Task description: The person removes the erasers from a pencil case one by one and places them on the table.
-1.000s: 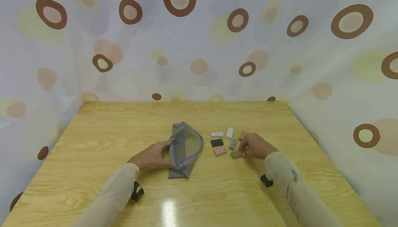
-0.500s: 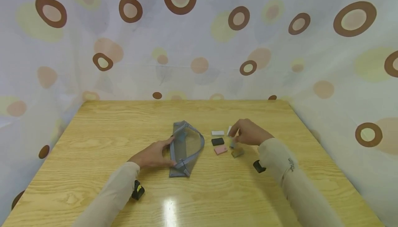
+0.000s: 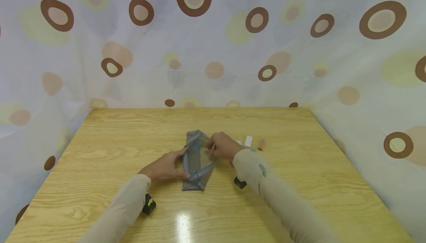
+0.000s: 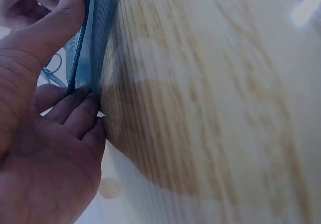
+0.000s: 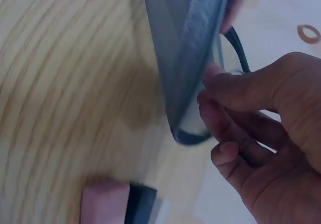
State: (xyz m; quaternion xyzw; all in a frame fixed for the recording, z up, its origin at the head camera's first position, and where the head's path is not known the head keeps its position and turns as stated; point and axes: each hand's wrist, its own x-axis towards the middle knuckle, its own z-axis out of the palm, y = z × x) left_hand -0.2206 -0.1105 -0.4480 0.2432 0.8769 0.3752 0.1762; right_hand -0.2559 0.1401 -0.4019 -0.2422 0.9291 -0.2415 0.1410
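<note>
A grey-blue see-through pouch (image 3: 194, 161) lies on the table with its mouth facing right. My left hand (image 3: 164, 167) grips its left side, the thumb at the near end and the fingers at the far end of the rim. In the left wrist view, the thumb and fingertips meet the pouch's hem (image 4: 79, 43). My right hand (image 3: 223, 147) is at the pouch's mouth with fingers bent; the right wrist view shows its fingertips right at the rim (image 5: 208, 38). I cannot tell whether anything is between them. Something bluish shows inside the pouch.
Right of the pouch, a white block (image 3: 248, 141), a peach-coloured block (image 3: 261, 145) and a bluish block (image 3: 253, 149) lie on the wooden table (image 3: 316, 184). The right wrist view adds a pink block (image 5: 105, 204) and a black one (image 5: 140, 204). Patterned cloth (image 3: 213, 87) surrounds the table.
My right hand has moved left from the small blocks to the pouch's mouth, its forearm now hiding several blocks. My left hand keeps its grip on the pouch in the same place.
</note>
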